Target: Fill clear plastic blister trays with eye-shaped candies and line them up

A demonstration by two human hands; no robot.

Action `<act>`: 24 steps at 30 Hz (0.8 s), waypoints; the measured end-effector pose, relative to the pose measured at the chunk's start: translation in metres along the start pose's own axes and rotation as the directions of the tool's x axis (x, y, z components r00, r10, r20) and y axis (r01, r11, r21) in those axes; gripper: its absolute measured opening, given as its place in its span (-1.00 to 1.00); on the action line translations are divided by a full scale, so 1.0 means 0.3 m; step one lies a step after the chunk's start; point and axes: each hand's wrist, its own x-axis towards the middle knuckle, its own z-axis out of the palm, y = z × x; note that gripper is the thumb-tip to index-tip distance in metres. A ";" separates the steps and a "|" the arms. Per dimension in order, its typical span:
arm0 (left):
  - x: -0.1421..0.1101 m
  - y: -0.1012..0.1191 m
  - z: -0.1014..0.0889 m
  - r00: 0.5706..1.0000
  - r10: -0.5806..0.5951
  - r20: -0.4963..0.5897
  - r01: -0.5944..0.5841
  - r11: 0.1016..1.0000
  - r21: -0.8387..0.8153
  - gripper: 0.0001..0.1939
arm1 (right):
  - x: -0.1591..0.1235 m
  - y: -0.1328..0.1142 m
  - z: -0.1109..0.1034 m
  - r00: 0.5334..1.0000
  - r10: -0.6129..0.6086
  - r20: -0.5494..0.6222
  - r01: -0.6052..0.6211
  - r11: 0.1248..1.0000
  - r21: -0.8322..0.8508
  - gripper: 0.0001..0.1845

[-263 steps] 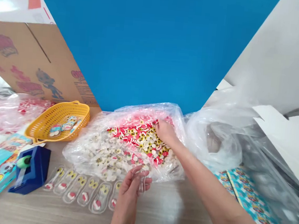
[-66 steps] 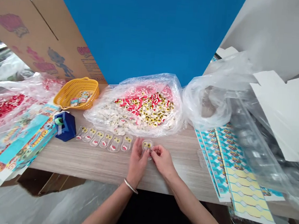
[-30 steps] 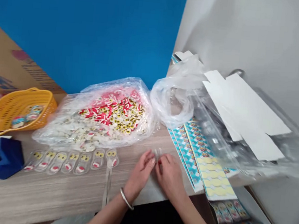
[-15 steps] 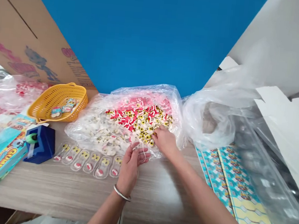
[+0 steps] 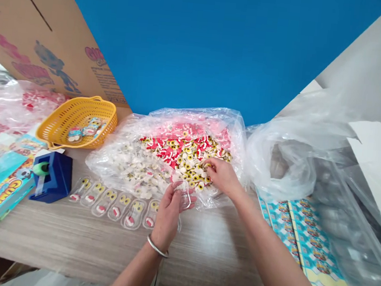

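My left hand is closed around a small clear plastic tray, held near the front edge of a clear plastic bag. Spread in that bag is a heap of small candy-like pieces: yellow-and-white eyes with black pupils, and red-and-white mouths. My right hand is over the heap's right side, fingertips pinched among the eye pieces; whatever they grip is too small to make out. Along the table, left of my left hand, lies a row of clear trays, each with eye pieces and a red-and-white piece.
A yellow basket with a few packed pieces stands at the back left, behind a blue tape dispenser. Printed boxes lie far left. On the right are printed card sheets and crumpled plastic. A blue panel rises behind.
My right hand has drawn slightly up from the heap, fingers still pinched. My left hand has turned the clear tray a little, so more of it shows. The view has shifted slightly.
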 end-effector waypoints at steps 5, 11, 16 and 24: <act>0.010 -0.012 -0.003 1.000 0.012 0.009 -0.012 1.000 0.005 -0.40 | -0.022 -0.021 -0.011 0.992 -0.049 0.120 0.061 0.993 -0.103 -0.75; 0.014 -0.013 0.007 0.999 0.028 0.041 -0.029 0.999 0.021 -0.43 | -0.040 -0.075 0.031 0.986 0.094 0.138 -0.038 0.931 -0.364 -0.79; 0.008 0.003 0.019 0.999 -0.009 0.046 0.010 1.000 -0.020 -0.46 | -0.048 -0.058 0.012 1.000 0.021 0.002 -0.021 1.000 0.009 -0.81; -0.022 0.026 0.060 0.979 0.057 0.195 -0.080 0.990 0.113 -0.57 | -0.174 -0.156 -0.043 0.972 -0.207 0.112 0.156 0.924 0.350 -0.79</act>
